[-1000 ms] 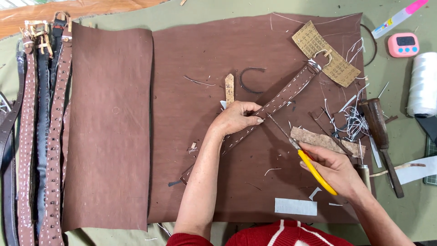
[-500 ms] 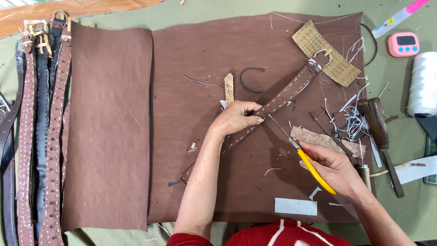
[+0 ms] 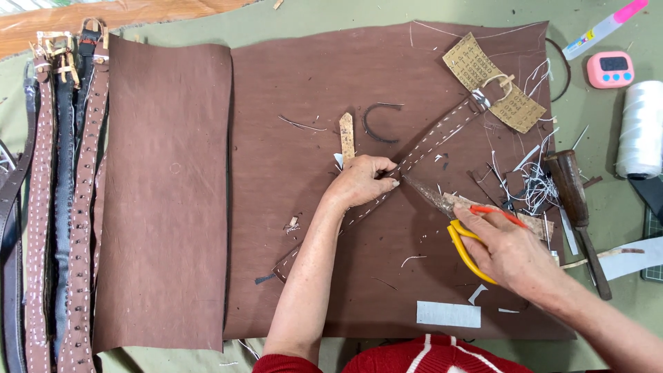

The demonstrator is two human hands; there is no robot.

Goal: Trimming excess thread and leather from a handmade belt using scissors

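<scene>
Nearest the camera, below the big leather sheet (image 3: 387,90), a red sleeve w/ white stripes. On the sheet's near edge lies a pale grey rectangular tag (image 3: 448,314).

R hand (image 3: 514,252) sits over the sheet's lower-right part, fingers curled tight through the yellow handles of scissors (image 3: 442,207); one orange-red handle edge shows by the thumb. Blades dark, worn, pressed together as far as visible, tip pointing up-left at the strap.

L hand (image 3: 362,183) is near the sheet's middle, palm down, fingers bunched, fingertips pressing/pinching the strap at the spot where the scissor tip meets it.

The strap (image 3: 428,141): long narrow brown leather belt piece, lying diagonal across the sheet from lower-left of centre up to the upper-right. White stitch lines run along both edges. Lower end cut blunt, flat on the sheet; the forearm covers part of the middle. Upper end goes into a pale ring buckle (image 3: 498,86) sitting on a tan woven-pattern patch (image 3: 483,72).

Just above the L hand: a short tan leather tab (image 3: 347,135), upright, and a dark curved offcut (image 3: 376,124).

Right of the strap, on the sheet's right edge: heap of white thread snips and scraps (image 3: 535,186), then a wooden-handled awl (image 3: 577,207).

Off the sheet to the right: white thread spool (image 3: 639,131), pink timer (image 3: 610,69), pink-capped marker (image 3: 604,27).

Left of the sheet: second brown leather panel (image 3: 166,193), overlapping; past it a row of finished studded/stitched belts (image 3: 65,207) side by side.
</scene>
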